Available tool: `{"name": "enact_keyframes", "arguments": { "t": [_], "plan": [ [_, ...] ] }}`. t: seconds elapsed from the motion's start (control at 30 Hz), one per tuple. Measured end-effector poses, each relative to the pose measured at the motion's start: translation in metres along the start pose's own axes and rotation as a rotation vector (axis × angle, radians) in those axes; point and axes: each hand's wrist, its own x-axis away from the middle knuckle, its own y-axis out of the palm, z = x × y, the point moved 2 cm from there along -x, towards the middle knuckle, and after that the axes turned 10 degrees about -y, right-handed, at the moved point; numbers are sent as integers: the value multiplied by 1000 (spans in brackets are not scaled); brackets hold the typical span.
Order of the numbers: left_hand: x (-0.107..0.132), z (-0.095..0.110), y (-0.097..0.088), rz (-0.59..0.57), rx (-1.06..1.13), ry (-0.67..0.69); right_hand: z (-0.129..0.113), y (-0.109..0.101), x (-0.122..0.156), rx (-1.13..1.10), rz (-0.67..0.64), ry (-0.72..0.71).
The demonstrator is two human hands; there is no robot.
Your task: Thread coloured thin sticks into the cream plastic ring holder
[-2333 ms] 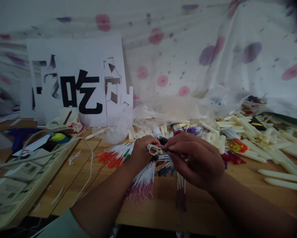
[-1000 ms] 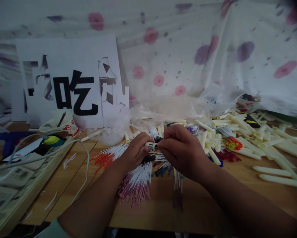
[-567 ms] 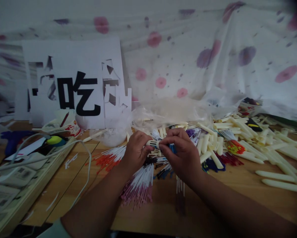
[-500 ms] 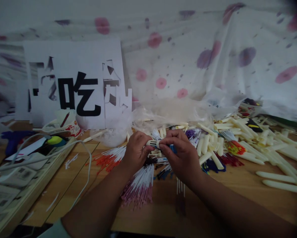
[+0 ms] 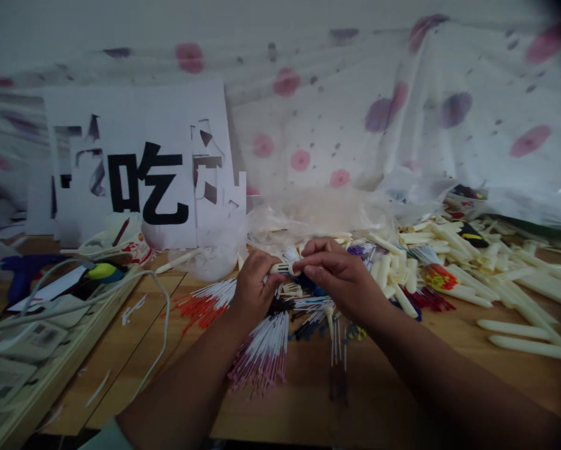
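Dim light; upper-right corner black

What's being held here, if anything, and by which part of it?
A short pale tube with dark stripes, held in the left hand at one end. The right hand is at the other end; whether it grips too can't be told.

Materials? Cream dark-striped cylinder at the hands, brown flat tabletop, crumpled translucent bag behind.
Cream dark-striped cylinder: probably plastic, matte; smooth and evenly coloured, though painted wood is possible.
Brown flat tabletop: wood or wood-look laminate, satin; faint grain.
Crumpled translucent bag: likely thin plastic film, faintly glossy; wrinkled.
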Motion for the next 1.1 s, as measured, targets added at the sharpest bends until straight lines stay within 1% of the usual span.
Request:
{"name": "enact_keyframes", "arguments": {
  "t": [0.07, 0.13, 0.17, 0.2, 0.27, 0.3, 0.37, 0.47, 0.53, 0.6, 0.7, 0.93, 1.1],
  "plan": [
    [-1, -3, 2, -23, 88, -53, 7, -26, -5, 36, 80, 6],
    [-1, -7, 4, -50, 174, -123, 18, -58, -6, 122, 180, 52],
    [-1, -9, 6, -67, 206, -157, 26, -73, -3, 192, 183, 88],
    [-1, -10, 7, -86, 225, -186, 34, -85, 1, 272, 142, 131],
    [-1, -10, 10, -129, 227, -219, 50, -98, 12, 423, -6, 183],
    [-1, -9, 10, -151, 212, -224, 58, -99, 18, 496, -86, 194],
    [-2, -6, 11, -182, 185, -216, 71, -94, 27, 630, -215, 188],
    [-3, 0, 10, -204, 178, -168, 85, -77, 32, 780, -341, 179],
    [-4, 3, 9, -206, 183, -123, 90, -68, 33, 837, -394, 190],
    [-4, 4, 10, -205, 193, -90, 94, -61, 33, 866, -411, 204],
    [-4, 4, 12, -206, 222, -82, 101, -59, 34, 867, -395, 219],
    [-3, 4, 16, -253, 264, -88, 115, -61, 35, 794, -392, 231],
    [-4, 5, 17, -262, 274, -97, 119, -66, 36, 737, -348, 268]
  ]
}}
